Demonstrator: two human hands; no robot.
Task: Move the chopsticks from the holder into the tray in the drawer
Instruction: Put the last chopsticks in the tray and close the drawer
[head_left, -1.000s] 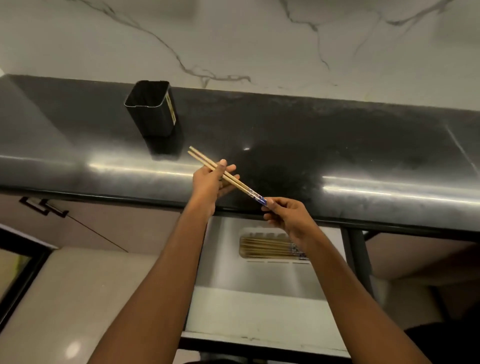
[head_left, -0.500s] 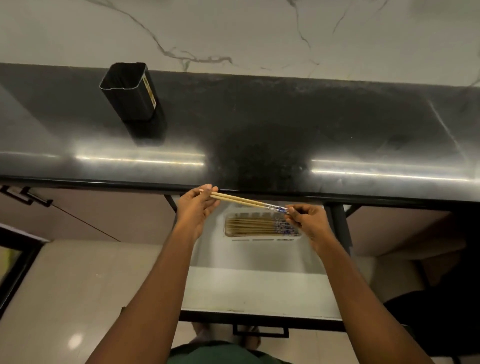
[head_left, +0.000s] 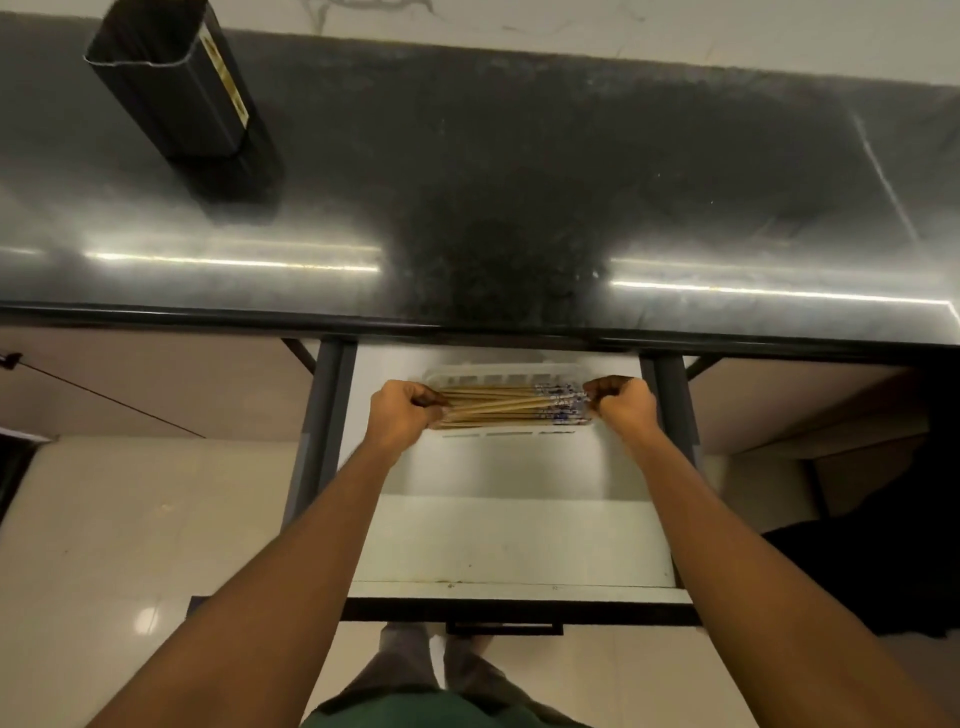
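1. The chopsticks (head_left: 498, 408) are light wooden sticks with blue and white patterned ends. They lie flat in a bundle, running left to right, with the patterned ends all at the right.

2. They sit in a shallow white tray (head_left: 504, 371) at the far end of the open drawer (head_left: 509, 540), just under the front edge of the dark worktop (head_left: 519, 182). The rest of the drawer floor toward the near side is plain white.

3. The left hand (head_left: 402, 410) is at the plain left end of the bundle. Its fingers are curled in tight, knuckles up, and the grip is closed around the stick ends or pressed against them. You can't see the fingertips well enough to say how many sticks it has.

4. The right hand (head_left: 621, 402) is at the patterned right end, same story: fingers curled shut, touching the tips of the sticks. One stick lies a bit slanted across the top of the pile between the two hands, and it looks like that is the one both are pinching, but it's blurry there.

5. The holder (head_left: 171, 88) is a dark, tall, squarish tube standing on the worktop at the far left, well apart from the drawer. It has a gold label strip down one side. Its opening is cut off by the top of the picture, so what's inside isn't visible.
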